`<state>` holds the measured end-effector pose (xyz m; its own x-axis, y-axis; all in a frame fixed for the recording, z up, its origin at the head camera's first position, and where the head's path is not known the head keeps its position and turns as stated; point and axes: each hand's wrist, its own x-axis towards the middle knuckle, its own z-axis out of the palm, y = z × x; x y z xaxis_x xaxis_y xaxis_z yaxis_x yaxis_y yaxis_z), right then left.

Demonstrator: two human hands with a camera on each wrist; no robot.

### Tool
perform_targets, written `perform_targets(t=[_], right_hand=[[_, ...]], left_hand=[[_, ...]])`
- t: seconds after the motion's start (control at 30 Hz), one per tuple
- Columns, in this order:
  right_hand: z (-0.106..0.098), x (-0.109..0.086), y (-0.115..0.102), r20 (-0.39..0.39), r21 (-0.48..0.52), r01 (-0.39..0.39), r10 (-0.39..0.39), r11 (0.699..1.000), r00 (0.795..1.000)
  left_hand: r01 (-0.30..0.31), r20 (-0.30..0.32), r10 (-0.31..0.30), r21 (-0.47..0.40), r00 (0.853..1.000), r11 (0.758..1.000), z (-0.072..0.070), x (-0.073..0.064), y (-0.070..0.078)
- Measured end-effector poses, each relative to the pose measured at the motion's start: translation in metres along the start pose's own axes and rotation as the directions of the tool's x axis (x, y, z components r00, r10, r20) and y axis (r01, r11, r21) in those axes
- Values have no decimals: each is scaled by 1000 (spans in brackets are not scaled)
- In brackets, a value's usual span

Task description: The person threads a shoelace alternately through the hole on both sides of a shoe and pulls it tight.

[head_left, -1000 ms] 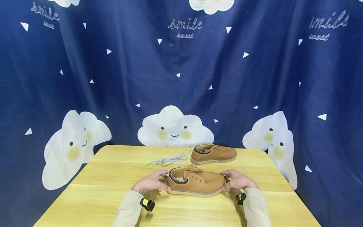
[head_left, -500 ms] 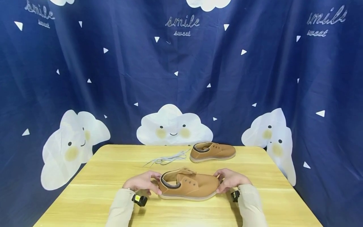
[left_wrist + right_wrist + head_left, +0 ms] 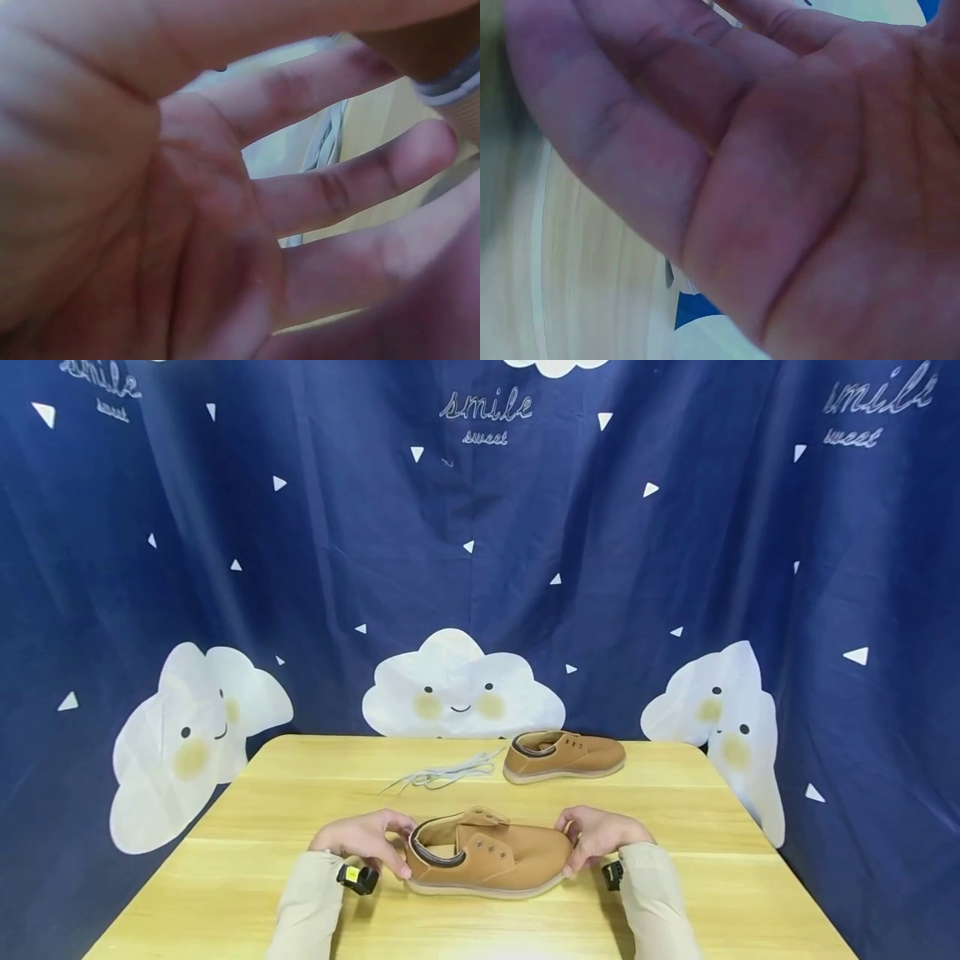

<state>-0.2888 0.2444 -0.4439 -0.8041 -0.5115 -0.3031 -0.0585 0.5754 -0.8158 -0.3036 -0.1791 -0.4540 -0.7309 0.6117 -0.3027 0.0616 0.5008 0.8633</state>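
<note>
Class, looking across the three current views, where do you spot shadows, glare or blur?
Head: the held shoe fairly crisp, shadows beside both sleeves, pale glare on the table at the bottom edge; left wrist: the left hand soft and dim; right wrist: the right hand soft too, the table behind it blurred.

Head view, high behind the left fingers and right fingers, faces forward and down across the table! Left wrist, right up close, peers past its fingers, sharing the laces; right wrist, equally near, shares table and curtain.
</note>
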Motion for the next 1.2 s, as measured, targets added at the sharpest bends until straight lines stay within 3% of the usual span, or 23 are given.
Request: perform_targets(t=[0.17,0.33,0.43,0.57,0.7,0.87,0.97,1.03,1.1,1.2], right_hand=[[-2,-1,-2,12,15,-2,1,1000,1000],[-6,-1,1,14,44,-8,8,999,1000],[-6,0,5,23,63,-14,12,998,1000],[-6,1,11,40,82,-13,10,997,999],[-5,3,16,39,86,-16,13,996,999],[-3,5,19,33,80,-13,11,997,999],[-1,7,20,40,80,-16,12,997,999],[0,9,22,45,80,-19,16,997,999],[0,9,22,48,81,-13,9,997,999],[-2,9,22,44,76,-9,6,997,999]], left_hand=[[-38,47,37,33,998,999,-6,0,4],[-66,75,65,8,995,998,-10,3,5],[-75,43,75,4,996,997,-12,5,4],[-135,-45,138,54,989,989,-16,17,2],[-174,-173,187,90,967,981,-24,39,2],[-175,-342,202,107,918,979,-31,70,3],[-142,-407,213,198,888,970,-33,85,-1],[-113,-427,236,294,873,949,-35,94,-5],[-89,-425,262,385,866,919,-36,101,-7],[-95,-373,286,454,882,886,-37,109,-2]])
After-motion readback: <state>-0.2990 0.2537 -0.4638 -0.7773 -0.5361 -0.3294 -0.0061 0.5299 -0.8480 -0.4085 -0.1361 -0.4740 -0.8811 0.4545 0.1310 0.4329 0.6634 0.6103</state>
